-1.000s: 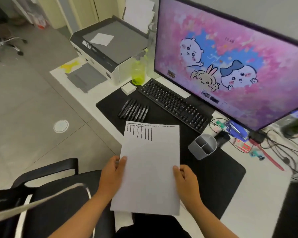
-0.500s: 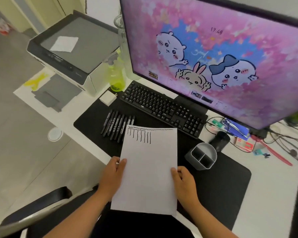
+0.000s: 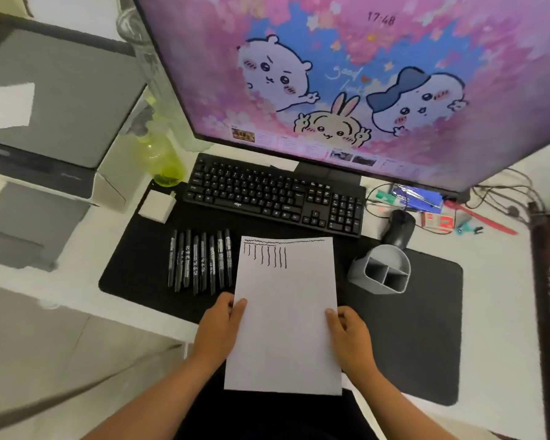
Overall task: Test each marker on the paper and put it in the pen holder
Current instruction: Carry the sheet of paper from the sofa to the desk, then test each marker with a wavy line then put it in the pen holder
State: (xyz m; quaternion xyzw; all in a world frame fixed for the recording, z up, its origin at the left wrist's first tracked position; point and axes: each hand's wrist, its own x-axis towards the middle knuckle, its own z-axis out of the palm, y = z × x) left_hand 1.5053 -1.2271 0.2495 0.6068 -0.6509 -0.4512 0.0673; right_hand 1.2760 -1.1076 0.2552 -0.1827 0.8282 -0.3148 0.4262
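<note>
1. A person seated at a desk holds a white paper [image 3: 285, 315] w/ both hands above a black desk mat [image 3: 426, 328].
2. Left hand [image 3: 218, 328] pinches the sheet's left edge, thumb on top, fingers underneath.
3. Right hand [image 3: 350, 336] pinches the right edge the same way, thumb on top.
4. The paper's top carries a wavy black line across its width and, below it at the left, a row of short vertical black strokes.
5. The sheet's lower edge hangs past the desk's front edge, toward the person's lap.
6. A row of black markers [image 3: 200, 262] lies side by side on the mat, just beside the paper's upper left; all capped, as far as can be told.
7. A grey pen holder [image 3: 380, 269] w/ divided compartments stands upright on the mat, near the paper's upper right corner; its compartments show no markers.
8. A black keyboard [image 3: 273, 195] sits behind the markers, a black mouse [image 3: 397, 227] behind the holder.
9. A large monitor [image 3: 362, 84] w/ pink cartoon wallpaper fills the top of the view; a printer [image 3: 54, 115] and a yellow-green spray bottle [image 3: 162, 154] stand at left.
</note>
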